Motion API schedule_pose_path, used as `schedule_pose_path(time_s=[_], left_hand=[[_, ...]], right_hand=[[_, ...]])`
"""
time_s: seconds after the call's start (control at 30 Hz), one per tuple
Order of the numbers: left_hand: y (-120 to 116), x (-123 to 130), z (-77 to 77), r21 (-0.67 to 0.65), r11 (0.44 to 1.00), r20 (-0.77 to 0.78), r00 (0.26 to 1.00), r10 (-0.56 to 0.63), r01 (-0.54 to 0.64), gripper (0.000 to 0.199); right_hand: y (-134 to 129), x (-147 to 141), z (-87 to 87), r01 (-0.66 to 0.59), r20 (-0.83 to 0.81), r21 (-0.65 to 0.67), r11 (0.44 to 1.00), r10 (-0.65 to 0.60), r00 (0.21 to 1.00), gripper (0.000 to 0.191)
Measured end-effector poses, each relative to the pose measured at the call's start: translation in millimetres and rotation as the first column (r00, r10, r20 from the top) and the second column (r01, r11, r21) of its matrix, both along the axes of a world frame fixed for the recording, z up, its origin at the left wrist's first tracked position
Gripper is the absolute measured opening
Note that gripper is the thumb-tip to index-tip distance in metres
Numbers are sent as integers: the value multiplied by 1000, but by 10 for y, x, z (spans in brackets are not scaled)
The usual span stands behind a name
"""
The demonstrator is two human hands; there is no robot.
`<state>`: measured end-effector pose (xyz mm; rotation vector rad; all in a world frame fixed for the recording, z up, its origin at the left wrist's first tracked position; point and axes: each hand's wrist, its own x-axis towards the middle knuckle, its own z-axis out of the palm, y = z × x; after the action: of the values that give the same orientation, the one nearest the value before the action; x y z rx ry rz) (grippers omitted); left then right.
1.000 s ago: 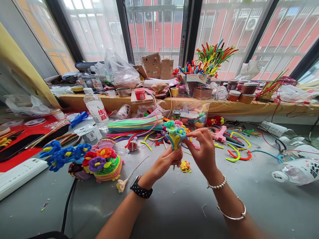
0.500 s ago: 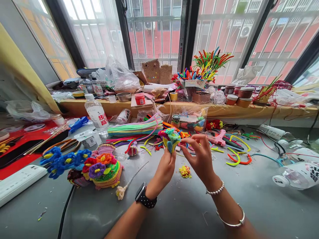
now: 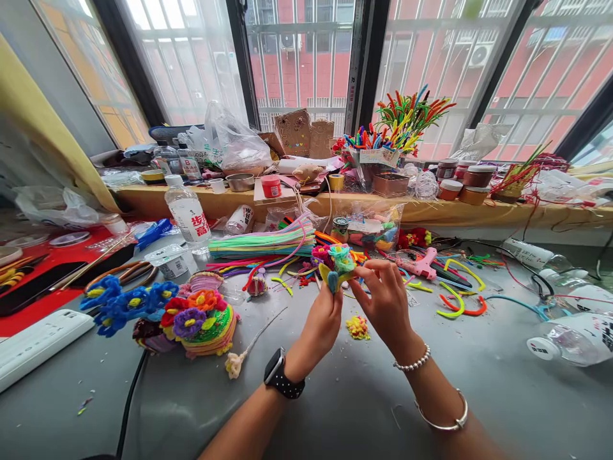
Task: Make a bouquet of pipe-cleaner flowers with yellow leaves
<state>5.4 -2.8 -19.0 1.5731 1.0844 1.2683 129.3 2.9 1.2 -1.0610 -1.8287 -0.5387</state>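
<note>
My left hand (image 3: 323, 322) is closed round the base of a small pipe-cleaner flower bouquet (image 3: 339, 259), with pink and mint blooms and yellow and blue-green leaves. The bouquet stands upright above the fist. At its right side, my right hand (image 3: 385, 294) pinches the tip of a yellow leaf between thumb and forefinger; the fingers partly hide the contact. Under the hands lies a little heap of yellow and pink fluff (image 3: 357, 328). To the left, a single cream flower on a stem (image 3: 234, 364) rests on the grey table.
Colourful pipe-cleaner flowers (image 3: 189, 322) sit left beside a white power strip (image 3: 43, 345). Behind are a water bottle (image 3: 186, 214), a bundle of pastel pipe cleaners (image 3: 263, 241) and a pink glue gun (image 3: 421, 263). Plastic bottles (image 3: 569, 338) lie at the right.
My right fingertips have come in against the bouquet's right side and now pinch a yellow leaf, which spreads outward. The left hand keeps its hold. The view has shifted slightly.
</note>
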Motion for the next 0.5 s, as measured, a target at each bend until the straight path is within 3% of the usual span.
schedule_pose_path(time_s=[0.13, 0.3, 0.5], left_hand=[[2, 0, 2, 31, 999, 19, 1000, -22, 22, 38], [-4, 11, -33, -14, 1000, 57, 998, 1, 0, 39], [-6, 9, -68, -19, 999, 18, 999, 40, -39, 34]], right_hand=[[-21, -13, 27, 4, 12, -22, 1000, -4, 1000, 15], [-23, 3, 57, 62, 150, 0, 998, -61, 987, 20], [-22, -35, 52, 28, 216, 37, 999, -36, 976, 19]])
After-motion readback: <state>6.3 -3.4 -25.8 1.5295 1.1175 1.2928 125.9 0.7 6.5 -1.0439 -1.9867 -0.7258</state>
